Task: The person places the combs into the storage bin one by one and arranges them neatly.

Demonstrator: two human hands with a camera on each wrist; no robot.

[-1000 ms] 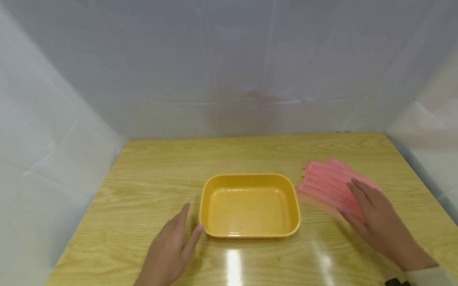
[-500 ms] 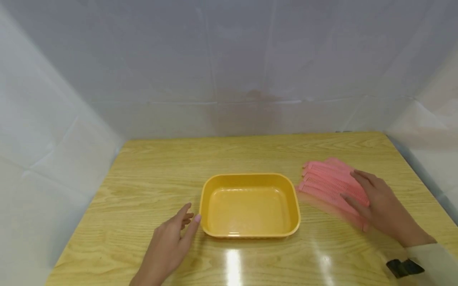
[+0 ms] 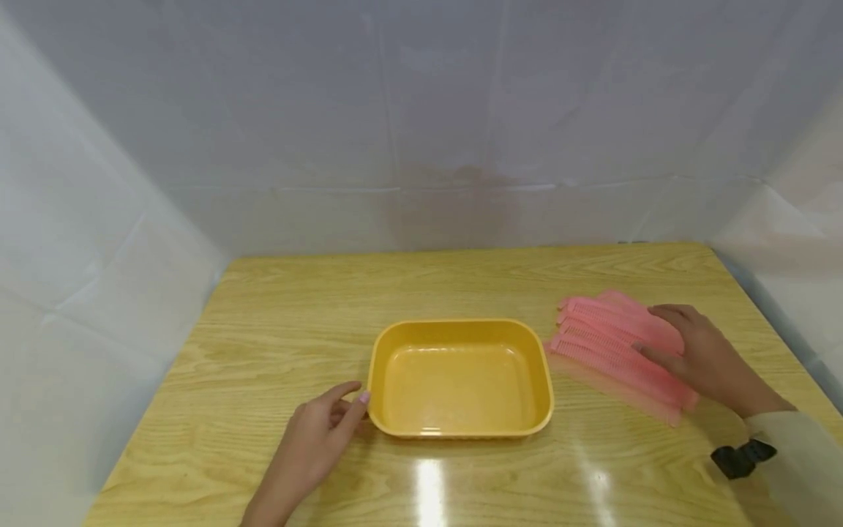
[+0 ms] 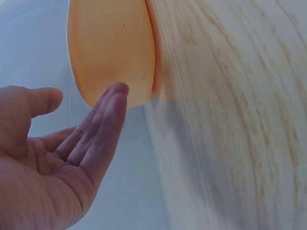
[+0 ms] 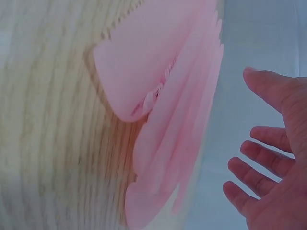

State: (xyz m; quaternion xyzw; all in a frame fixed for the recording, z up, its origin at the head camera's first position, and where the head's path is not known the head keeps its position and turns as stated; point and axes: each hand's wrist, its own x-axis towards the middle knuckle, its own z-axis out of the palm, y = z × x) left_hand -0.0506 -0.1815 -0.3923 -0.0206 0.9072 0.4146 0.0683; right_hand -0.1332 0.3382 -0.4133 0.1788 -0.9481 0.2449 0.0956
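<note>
A yellow rectangular tray sits on the table in the head view. My left hand is at its left side, thumb tip right at the rim. Seen from the left wrist, the relaxed fingers of that hand hold nothing and overlap the near end of the tray. To the right lies a fanned pile of several pink combs. Over its right end hovers my right hand, fingers loosely bent. The right wrist view has this hand spread beside the combs, with nothing in it.
The wood-grain table carries both the tray and the combs. Pale sheeting stands behind it and along both sides. A black band shows at the right sleeve.
My right hand has drawn back slightly towards the far right, so more of the combs' right ends show. The left fingers have bent a little more beside the tray, which stays put.
</note>
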